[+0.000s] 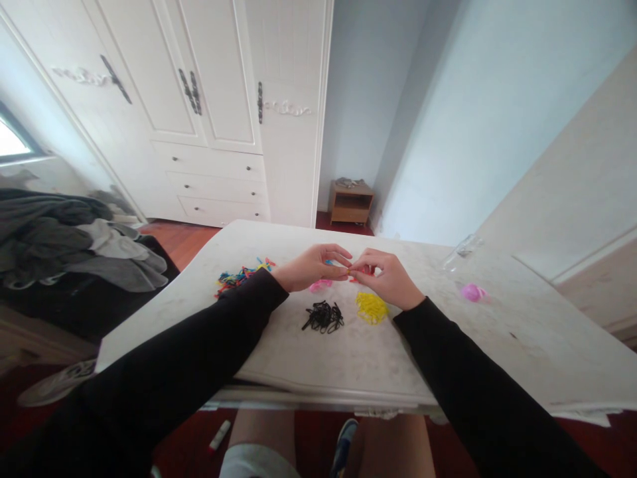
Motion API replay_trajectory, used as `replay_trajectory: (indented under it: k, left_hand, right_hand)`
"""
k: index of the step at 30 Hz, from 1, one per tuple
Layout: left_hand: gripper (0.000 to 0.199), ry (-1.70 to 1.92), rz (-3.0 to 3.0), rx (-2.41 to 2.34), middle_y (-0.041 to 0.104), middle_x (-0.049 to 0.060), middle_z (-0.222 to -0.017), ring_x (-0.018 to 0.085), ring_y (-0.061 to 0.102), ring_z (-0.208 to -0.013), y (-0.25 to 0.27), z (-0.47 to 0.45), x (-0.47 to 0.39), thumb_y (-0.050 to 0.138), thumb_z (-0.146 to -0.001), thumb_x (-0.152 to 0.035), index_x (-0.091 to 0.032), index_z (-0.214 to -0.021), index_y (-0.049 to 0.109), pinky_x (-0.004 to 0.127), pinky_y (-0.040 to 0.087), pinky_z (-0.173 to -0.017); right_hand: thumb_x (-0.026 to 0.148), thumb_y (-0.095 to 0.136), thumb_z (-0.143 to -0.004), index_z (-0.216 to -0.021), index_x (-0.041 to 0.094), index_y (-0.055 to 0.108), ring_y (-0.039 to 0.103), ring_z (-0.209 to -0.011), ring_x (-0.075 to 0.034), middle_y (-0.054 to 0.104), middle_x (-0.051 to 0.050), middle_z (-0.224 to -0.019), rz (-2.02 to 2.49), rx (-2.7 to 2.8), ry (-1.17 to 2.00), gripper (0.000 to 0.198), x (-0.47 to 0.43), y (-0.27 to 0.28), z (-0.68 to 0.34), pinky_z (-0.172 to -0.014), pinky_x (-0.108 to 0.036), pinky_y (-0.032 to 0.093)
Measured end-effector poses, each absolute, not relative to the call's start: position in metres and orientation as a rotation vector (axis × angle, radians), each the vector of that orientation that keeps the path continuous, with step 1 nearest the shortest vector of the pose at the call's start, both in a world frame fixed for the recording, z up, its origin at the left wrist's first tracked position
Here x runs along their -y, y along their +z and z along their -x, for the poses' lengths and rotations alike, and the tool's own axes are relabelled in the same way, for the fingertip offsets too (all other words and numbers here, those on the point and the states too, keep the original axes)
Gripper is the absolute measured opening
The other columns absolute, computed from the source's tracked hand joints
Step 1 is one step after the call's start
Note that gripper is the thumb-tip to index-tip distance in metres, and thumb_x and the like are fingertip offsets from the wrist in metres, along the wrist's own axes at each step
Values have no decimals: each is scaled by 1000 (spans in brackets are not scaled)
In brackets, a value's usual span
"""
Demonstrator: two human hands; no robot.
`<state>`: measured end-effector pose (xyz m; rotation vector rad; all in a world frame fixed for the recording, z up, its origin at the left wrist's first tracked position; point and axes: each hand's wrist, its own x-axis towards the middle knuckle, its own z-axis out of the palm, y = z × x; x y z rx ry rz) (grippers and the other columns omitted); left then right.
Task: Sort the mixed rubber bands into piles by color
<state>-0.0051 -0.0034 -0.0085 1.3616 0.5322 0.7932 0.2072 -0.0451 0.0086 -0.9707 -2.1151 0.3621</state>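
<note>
Two bare hands in black sleeves come together over the white bench, fingertips meeting at a small yellowish piece [349, 271] too tiny to make out clearly. The right hand [365, 267] has its grip closed, thumb and forefinger pinched on that piece; the left hand [340, 263] touches in at the same spot with its fingers bent, and I cannot tell whether its own grip is holding anything.

Around them lie thin, stringy bands sorted largely by colour. Nearest the person, the black bands [323, 317] form a loose, tangled heap, some plainly looped. The yellow bands [371, 309] sit in a bright, denser mound beside the right wrist. Pink bands [320, 285] show just below the left hand, partly covered by it, and some red bands [367, 270] show behind the right fingers. Past the left wrist, the mixed bands [237, 279] spread in blue, red, green and yellow. Well apart at the right, a pink lump [472, 292] rests near a clear container [462, 253].
</note>
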Motion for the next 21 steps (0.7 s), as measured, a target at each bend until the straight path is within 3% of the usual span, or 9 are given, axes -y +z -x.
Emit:
replay_trajectory:
  k: [4, 11, 16, 21]
  left_hand:
    - [35, 809, -1351, -551, 73, 6, -97, 17, 75, -89, -5, 5, 5, 89, -76, -28, -12, -99, 69, 36, 59, -92]
    - [26, 920, -1517, -648, 72, 6, -88, 18, 78, -80, -7, 3, 2, 86, -78, -25, -11, -92, 67, 29, 62, -75]
    - [31, 936, -1590, -663, 73, 5, -90, 18, 77, -76, -9, 2, 0, 81, -81, -21, -14, -108, 67, 30, 62, -71]
    - [12, 929, -1690, -693, 72, 4, -83, 18, 77, -75, -10, 1, 0, 77, -84, -21, -13, -85, 68, 25, 59, -64]
  right_hand:
    - [23, 69, -88, -76, 19, 72, 53, -65, -13, 63, -2, -74, 1026, 2021, 312, 13, 47, 14, -209, -61, -29, 43]
    - [22, 66, -86, -76, 19, 68, 54, -65, -14, 65, -2, -75, 1082, 1962, 293, 11, 47, 17, -211, -61, -30, 44]
    - [23, 66, -86, -77, 19, 69, 55, -66, -13, 63, -2, -75, 1066, 1984, 339, 11, 46, 16, -211, -60, -29, 44]
    - [22, 66, -86, -77, 18, 69, 55, -65, -13, 63, -1, -74, 1056, 1997, 351, 11, 46, 17, -212, -60, -28, 43]
